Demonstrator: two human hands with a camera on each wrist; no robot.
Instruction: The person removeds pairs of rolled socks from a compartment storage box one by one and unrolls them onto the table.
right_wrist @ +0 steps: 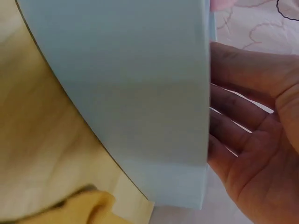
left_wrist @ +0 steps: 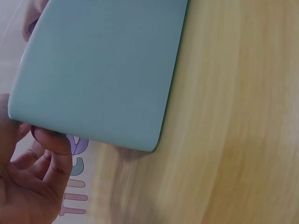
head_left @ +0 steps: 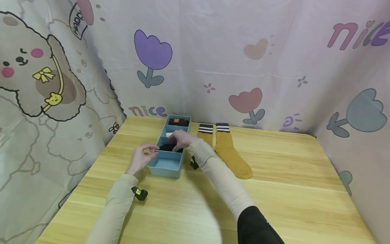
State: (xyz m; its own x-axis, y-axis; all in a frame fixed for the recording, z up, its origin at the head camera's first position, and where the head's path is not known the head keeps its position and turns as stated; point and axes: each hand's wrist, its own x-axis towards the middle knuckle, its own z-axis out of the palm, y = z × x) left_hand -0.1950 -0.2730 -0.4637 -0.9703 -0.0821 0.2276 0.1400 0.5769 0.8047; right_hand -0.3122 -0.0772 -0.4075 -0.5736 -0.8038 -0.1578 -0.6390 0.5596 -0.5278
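A light-blue storage box (head_left: 166, 173) with several compartments in a row stands on the table. My left hand (head_left: 142, 158) is at its left rim, thumb and forefinger bent around the end of a divider; the left wrist view hides the tips behind the wall (left_wrist: 103, 70). My right hand (head_left: 182, 138) reaches in from the right with fingers extended. It touches a black cloth item (head_left: 166, 147) in the compartment beyond that divider. In the right wrist view the ends of the right hand's fingers (right_wrist: 233, 105) disappear behind the box wall (right_wrist: 140, 93).
A dark brown item with a small label (head_left: 179, 121) lies in the far compartment, and a bit of white (head_left: 168, 134) shows in another. Right of the box lie mustard socks (head_left: 233, 156) with striped dark cuffs, one partly behind my right arm. A printed curtain (head_left: 198, 61) hangs behind the table (head_left: 289, 183).
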